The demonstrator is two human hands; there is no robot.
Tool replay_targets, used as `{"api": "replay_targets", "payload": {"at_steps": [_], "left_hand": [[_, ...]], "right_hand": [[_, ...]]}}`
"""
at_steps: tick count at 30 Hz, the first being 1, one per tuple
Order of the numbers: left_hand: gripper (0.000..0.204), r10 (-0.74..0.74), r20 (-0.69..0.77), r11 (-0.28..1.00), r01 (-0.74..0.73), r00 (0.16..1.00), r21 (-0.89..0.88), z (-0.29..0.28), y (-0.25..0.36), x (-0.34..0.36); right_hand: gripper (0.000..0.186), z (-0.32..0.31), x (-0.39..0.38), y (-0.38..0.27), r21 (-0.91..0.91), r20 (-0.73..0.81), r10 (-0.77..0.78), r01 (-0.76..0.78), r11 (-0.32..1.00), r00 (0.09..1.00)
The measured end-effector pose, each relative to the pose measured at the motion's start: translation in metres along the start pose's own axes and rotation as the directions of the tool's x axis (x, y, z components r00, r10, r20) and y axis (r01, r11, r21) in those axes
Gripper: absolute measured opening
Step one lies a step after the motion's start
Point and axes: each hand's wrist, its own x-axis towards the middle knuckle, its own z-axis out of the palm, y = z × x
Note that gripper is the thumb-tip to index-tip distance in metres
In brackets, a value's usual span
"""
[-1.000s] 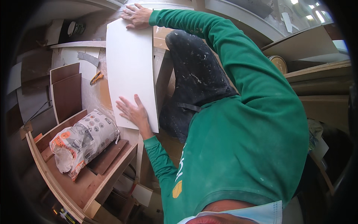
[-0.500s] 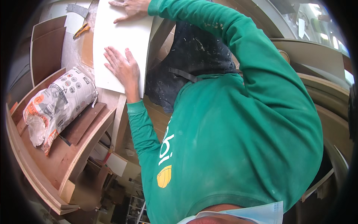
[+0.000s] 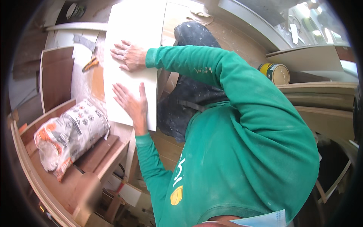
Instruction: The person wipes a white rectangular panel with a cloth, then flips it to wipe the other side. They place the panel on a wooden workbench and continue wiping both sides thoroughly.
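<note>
A long white panel (image 3: 134, 22) lies across the work surface, running away from me. My left hand (image 3: 132, 106) rests palm down near its close end, fingers spread and thumb apart. Farther along the panel, my right hand (image 3: 130, 56) also lies flat with its fingers apart, pointing left. Neither hand grips anything. Just left of the panel is an orange and black utility knife (image 3: 90, 64).
A crumpled white and orange bag (image 3: 70, 134) sits in a wooden tray-like frame (image 3: 22, 151) at left. Brown boards (image 3: 56, 79) lie beyond it. A grey strip (image 3: 84, 41) is near the knife. At right stands a yellow and black can (image 3: 275, 73).
My view has shifted, so the panel and bag appear lower and more of the far end shows. Along the panel, my right hand has come closer to my left. Both hands remain flat.
</note>
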Motion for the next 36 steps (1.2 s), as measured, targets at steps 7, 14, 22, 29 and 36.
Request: {"api": "replay_targets", "payload": {"at_steps": [7, 14, 22, 29, 36], "left_hand": [[0.104, -0.006, 0.024, 1.0, 0.006, 1.0, 0.017, -0.006, -0.007, -0.004], [0.103, 0.233, 0.084, 0.972, -0.229, 0.969, -0.052, -0.006, -0.001, 0.072], [0.09, 0.141, -0.065, 0.99, -0.143, 0.988, -0.018, 0.031, 0.006, 0.205], [0.054, -0.236, -0.189, 0.922, 0.158, 0.953, -0.353, 0.04, 0.04, 0.3], [0.042, -0.206, -0.215, 0.894, 0.094, 0.955, -0.439, 0.033, 0.041, 0.291]], "right_hand": [[0.082, -0.078, 0.025, 0.124, -0.217, -0.039, 0.408, -0.406, 0.888, 0.912], [0.089, -0.051, 0.034, 0.142, -0.155, -0.023, 0.199, -0.2, 0.967, 0.98], [0.061, -0.076, 0.039, 0.19, 0.204, -0.069, 0.47, -0.449, 0.87, 0.88], [0.052, -0.075, 0.036, 0.188, 0.21, -0.122, 0.486, -0.456, 0.865, 0.866], [0.05, -0.075, 0.031, 0.189, 0.196, -0.156, 0.462, -0.431, 0.881, 0.873]]}}
